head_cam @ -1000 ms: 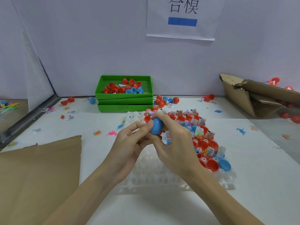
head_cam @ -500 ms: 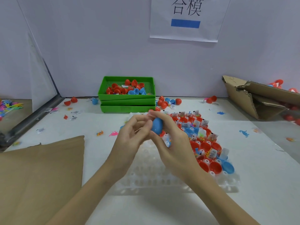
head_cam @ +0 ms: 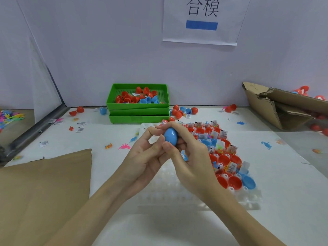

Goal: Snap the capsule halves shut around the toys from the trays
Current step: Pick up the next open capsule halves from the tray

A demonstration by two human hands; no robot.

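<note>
gripping a glossy blue plastic egg capsule (head_cam: 170, 138), the right hand (head_cam: 190, 157) curls fingers and thumb round it; left hand (head_cam: 146, 153) fingertips pinch its side above the clear plastic tray (head_cam: 248, 197).

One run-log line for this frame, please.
step: closing capsule | blue capsule: gripped by both hands | left hand | right hand | clear tray: open halves remain

Bare table (head_cam: 177, 226) nearest (cardboard sheet (head_cam: 44, 189) left, clear tray (head_cam: 248, 199) ahead).
</note>
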